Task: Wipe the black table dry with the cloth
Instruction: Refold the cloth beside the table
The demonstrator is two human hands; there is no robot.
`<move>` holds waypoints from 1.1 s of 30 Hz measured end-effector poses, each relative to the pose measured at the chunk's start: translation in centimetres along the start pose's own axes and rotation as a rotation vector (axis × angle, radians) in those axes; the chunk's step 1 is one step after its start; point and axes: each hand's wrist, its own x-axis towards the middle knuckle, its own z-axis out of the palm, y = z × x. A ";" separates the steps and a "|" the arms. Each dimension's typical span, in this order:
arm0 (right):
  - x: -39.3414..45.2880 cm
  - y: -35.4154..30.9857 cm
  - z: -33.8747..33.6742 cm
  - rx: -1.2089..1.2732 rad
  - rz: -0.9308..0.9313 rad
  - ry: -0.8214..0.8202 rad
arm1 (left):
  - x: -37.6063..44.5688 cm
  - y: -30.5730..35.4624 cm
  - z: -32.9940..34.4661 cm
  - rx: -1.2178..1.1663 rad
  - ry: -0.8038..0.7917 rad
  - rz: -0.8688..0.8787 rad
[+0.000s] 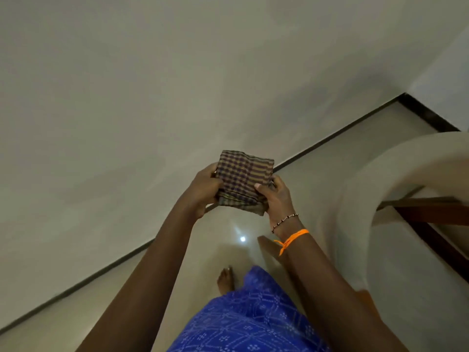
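Pale wall [152, 85] fills the upper and left part of the head view, meeting a glossy light floor [342, 153] along a dark skirting line [330, 138] that runs diagonally from lower left to upper right. One small bright light spot [243, 239] reflects off the floor below the hands. Person stands, both arms stretched forward. Cloth [243, 181], checked brown and purple, folded into a rough square, is held in the air at frame centre, in front of the wall and floor, touching nothing else. Left hand [205, 189] grips the cloth's left edge, fingers curled behind it, thumb on the near side. Right hand [275, 196] pinches the cloth's right edge, thumb pressed on top, fingers under. Right wrist carries a bead bracelet [284, 222] and an orange thread [291, 238]. Blue patterned garment [253, 313] at bottom centre, one bare foot [225, 279] on the floor just beyond it. Pale curved chair [380, 189] at right, dark wood frame [431, 217] inside its curve. Black table not in view.
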 end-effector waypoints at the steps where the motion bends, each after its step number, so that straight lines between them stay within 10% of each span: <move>1: 1.2 -0.7 0.1 0.017 0.002 0.033 | 1.4 1.2 0.2 0.018 -0.030 0.005; 21: 23.7 -16.3 -12.6 0.551 -0.087 0.672 | 28.2 19.1 21.4 0.307 -0.586 0.024; 33: 36.3 -25.7 -24.4 0.576 -0.169 0.917 | 41.5 26.5 40.8 0.271 -0.663 -0.099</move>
